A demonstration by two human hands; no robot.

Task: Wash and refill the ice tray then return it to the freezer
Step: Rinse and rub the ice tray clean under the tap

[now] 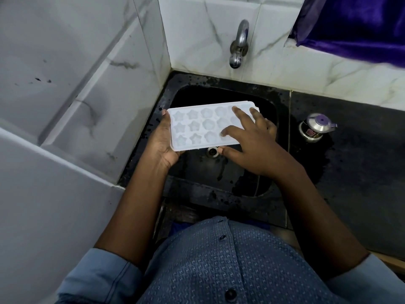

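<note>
One ice tray (197, 126) (over one sink (197, 172)), left hand (161, 145) gripping its end, right fingers (243, 116) flat on top

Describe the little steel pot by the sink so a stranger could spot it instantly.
Find the black sink in the tiled corner, under the metal tap. On the dark counter to its right stands a small steel pot. Its purple-topped lid sets it apart from the white ice tray over the sink.
</note>
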